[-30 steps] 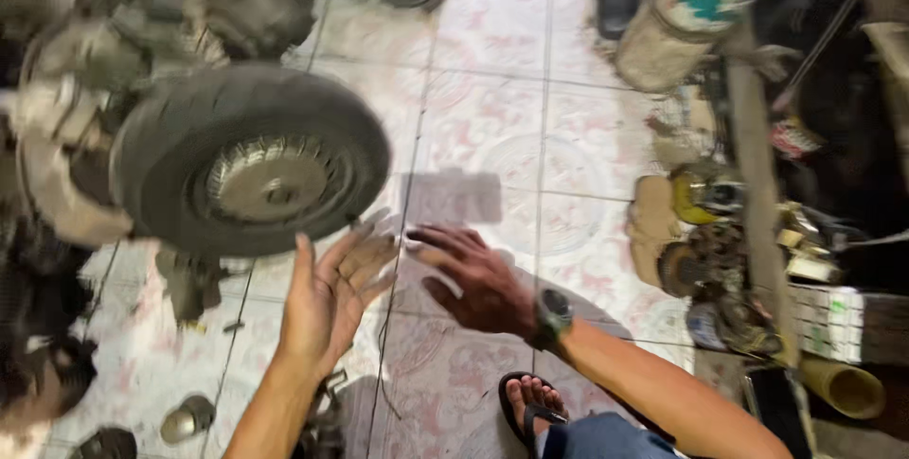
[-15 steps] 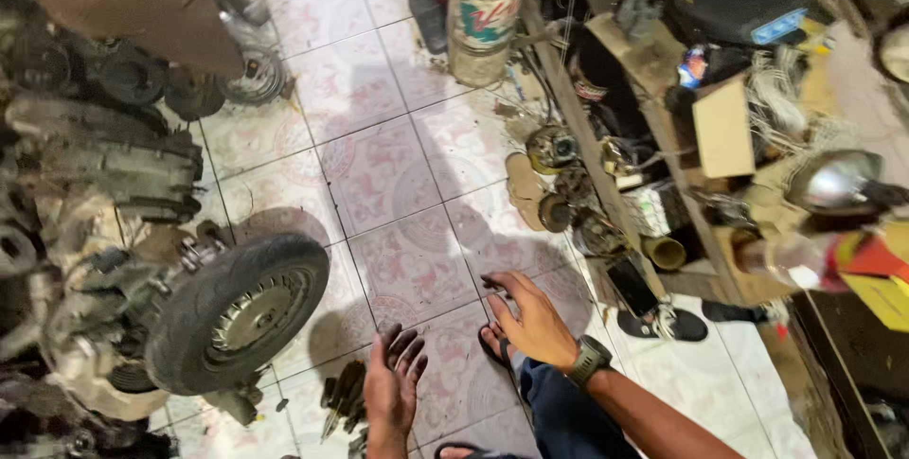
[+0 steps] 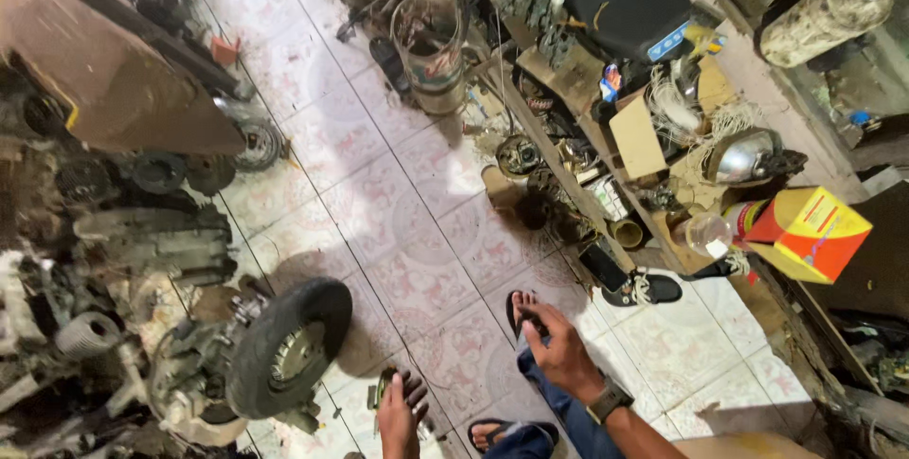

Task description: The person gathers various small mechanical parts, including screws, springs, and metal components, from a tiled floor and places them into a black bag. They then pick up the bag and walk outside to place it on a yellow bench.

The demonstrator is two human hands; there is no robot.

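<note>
My left hand [image 3: 401, 412] hangs low at the bottom edge, fingers apart and greasy, just above a small metal part [image 3: 383, 387] on the tiled floor. It holds nothing. My right hand [image 3: 559, 353] is raised over my knee with loose, spread fingers and a watch [image 3: 608, 400] on the wrist; nothing is in it. A small black scooter wheel [image 3: 287, 345] on an engine assembly [image 3: 180, 383] stands to the left of my left hand. My sandalled feet [image 3: 523, 312] rest on the tiles.
Dismantled scooter parts [image 3: 142, 232] crowd the left side. A dirty drum [image 3: 431, 47] stands at the top. Cluttered shelves [image 3: 606, 147] run along the right, with a chrome headlamp [image 3: 743, 156], an orange and yellow box [image 3: 814, 232] and a black sandal [image 3: 644, 289].
The view has swung up and to the right, so the wheel has slid down and left. Both hands have dropped towards the bottom edge and stayed empty.
</note>
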